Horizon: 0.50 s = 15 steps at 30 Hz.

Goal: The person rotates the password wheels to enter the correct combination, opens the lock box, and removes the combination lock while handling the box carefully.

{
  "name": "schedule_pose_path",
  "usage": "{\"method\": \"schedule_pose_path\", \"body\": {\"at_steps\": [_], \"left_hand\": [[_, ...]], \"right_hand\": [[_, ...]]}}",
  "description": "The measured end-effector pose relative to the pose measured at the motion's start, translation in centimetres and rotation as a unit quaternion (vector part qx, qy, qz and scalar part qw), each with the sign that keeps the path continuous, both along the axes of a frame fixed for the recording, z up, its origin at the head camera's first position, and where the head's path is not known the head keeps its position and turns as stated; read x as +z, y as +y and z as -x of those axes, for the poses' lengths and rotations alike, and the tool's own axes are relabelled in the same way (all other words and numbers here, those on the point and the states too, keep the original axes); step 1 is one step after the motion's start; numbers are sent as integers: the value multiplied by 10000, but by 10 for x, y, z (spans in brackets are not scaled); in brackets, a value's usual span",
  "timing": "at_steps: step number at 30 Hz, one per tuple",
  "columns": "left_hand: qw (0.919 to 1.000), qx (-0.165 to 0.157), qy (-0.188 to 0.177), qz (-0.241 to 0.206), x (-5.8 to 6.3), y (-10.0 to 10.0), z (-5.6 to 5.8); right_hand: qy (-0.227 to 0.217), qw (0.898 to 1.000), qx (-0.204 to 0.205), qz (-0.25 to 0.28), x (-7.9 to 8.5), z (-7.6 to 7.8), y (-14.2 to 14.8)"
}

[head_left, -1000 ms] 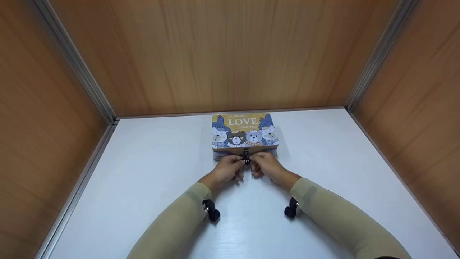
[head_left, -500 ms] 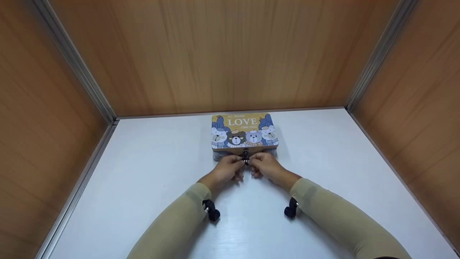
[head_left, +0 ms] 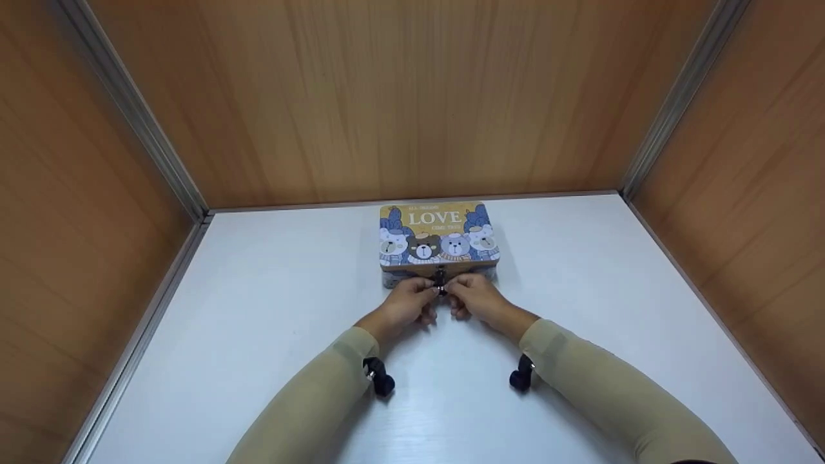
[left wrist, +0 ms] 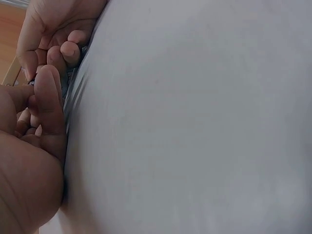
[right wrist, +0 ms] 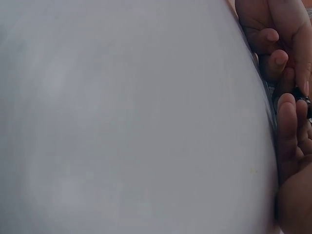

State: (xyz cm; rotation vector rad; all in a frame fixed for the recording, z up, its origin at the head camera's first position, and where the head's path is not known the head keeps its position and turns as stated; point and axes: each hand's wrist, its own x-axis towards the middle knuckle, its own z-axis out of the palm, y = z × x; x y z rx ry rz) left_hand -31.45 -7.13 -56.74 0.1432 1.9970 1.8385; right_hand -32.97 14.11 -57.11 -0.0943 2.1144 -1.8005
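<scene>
A tin box [head_left: 439, 235] with a yellow and blue lid, printed bears and the word LOVE stands near the table's back edge, its lid down. At the middle of its front hangs a small dark, shiny metal lock [head_left: 441, 283]. From the left, my left hand [head_left: 406, 301] pinches the lock between thumb and fingers. My right hand [head_left: 480, 299] pinches at it from the opposite side, fingertips almost meeting the left ones. In the right wrist view a bit of the black lock [right wrist: 298, 93] shows between the fingers. Whether the right fingertips hide something smaller, I cannot tell.
The white table [head_left: 258, 309] is enclosed by a wooden back panel [head_left: 412, 96] and wooden side panels, with grey metal strips in the corners. A black wrist camera [head_left: 380, 379] hangs below the left sleeve, another camera [head_left: 521, 375] below the right.
My right fingertips have shifted slightly left and down, closer against the lock. The left hand and the tin box have stayed in place.
</scene>
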Motion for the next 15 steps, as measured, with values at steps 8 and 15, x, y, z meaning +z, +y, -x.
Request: {"method": "schedule_pose_path", "body": {"at_steps": [8,15], "left_hand": [[10000,75,-21,45,0,2,0],[9999,120,37,36,1,3,-1]], "right_hand": [[-164,9993,-191,269,2,1,0],[-221,9992,-239,242,3,0,-1]]}}
